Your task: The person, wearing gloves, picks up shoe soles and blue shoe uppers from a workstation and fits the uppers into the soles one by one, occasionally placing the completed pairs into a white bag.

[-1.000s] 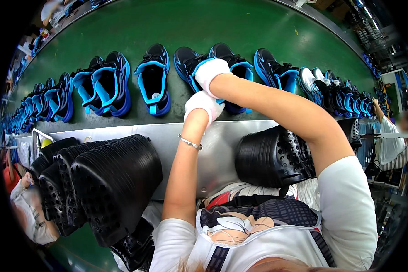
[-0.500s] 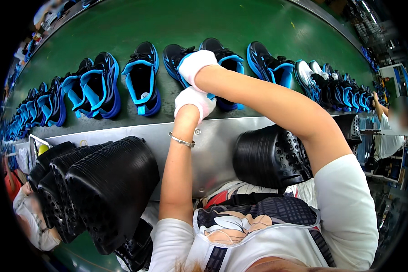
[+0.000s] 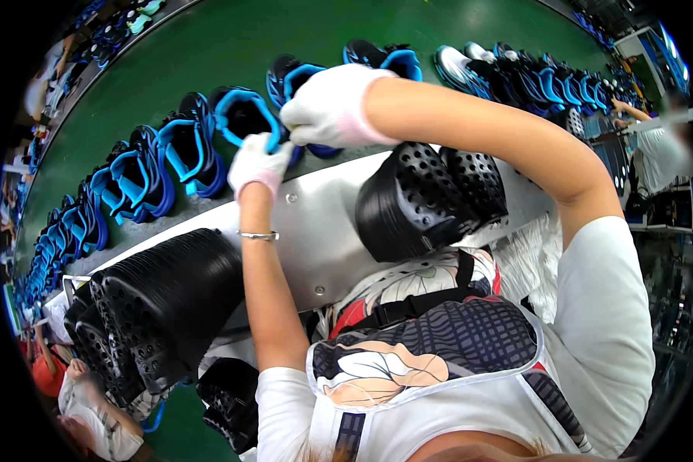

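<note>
A row of black shoes with bright blue straps (image 3: pixel 138 181) runs along the green conveyor belt (image 3: pixel 208 46), curving from the far left edge up toward the top right. At the lower left, stacks of black perforated insoles (image 3: pixel 169 300) lie on their side against the metal ledge (image 3: pixel 316 231), close to the person's left forearm.

The shoe being worked on (image 3: pixel 242 119) sits on the belt just beyond the ledge, near the middle of the row. It is black inside with a bright blue collar rim, its opening facing up. The left hand (image 3: pixel 258 165), in a white glove with a pink cuff, pinches the near edge of that blue rim, fingers closed on it. A thin bracelet (image 3: pixel 258 236) circles the wrist below it.

The right hand (image 3: pixel 331 108), gloved the same way, is curled over the shoe's right side, touching it; whether it grips the rim or something hidden under the palm cannot be told. Its forearm crosses over a second stack of black perforated insoles (image 3: pixel 431 196) resting on the ledge, partly hiding the shoes behind.
</note>
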`<state>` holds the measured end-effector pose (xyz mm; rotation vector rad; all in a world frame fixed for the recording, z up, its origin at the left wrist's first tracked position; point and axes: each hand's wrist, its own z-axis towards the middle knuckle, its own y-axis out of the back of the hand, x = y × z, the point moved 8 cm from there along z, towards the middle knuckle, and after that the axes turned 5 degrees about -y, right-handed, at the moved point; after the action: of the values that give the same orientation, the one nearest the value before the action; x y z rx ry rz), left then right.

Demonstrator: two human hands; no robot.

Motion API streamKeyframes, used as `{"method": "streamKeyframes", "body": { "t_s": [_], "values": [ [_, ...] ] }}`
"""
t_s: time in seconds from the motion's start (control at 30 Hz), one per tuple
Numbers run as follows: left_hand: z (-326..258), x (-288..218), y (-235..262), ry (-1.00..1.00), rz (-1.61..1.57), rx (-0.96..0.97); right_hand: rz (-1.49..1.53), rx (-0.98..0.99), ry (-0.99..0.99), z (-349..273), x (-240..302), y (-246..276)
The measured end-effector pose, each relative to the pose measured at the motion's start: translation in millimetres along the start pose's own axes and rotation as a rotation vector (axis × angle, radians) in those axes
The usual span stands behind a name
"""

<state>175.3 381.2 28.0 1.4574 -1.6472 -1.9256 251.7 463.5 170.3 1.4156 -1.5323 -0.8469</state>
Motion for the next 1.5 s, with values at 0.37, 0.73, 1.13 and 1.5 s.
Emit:
{"method": "streamKeyframes", "body": {
  "t_s": [0.37,0.73,1.13,1.5],
  "values": [
    [-78,-39,55,-0.227,0.16,-0.768,0.26,-0.315,0.053,-195,-39,-12],
    [-80,-72,19,-0.332,-0.165,-0.474,0.22,-0.401,0.147,-192,-31,-36],
    [-87,-78,14,-0.192,-0.672,-0.169,0.309,-0.403,0.134,-211,-33,4],
    [-107,-132,17,-0.079,-2.137,0.287,0.339,-0.473,0.245,-152,4,26]
  ]
}}
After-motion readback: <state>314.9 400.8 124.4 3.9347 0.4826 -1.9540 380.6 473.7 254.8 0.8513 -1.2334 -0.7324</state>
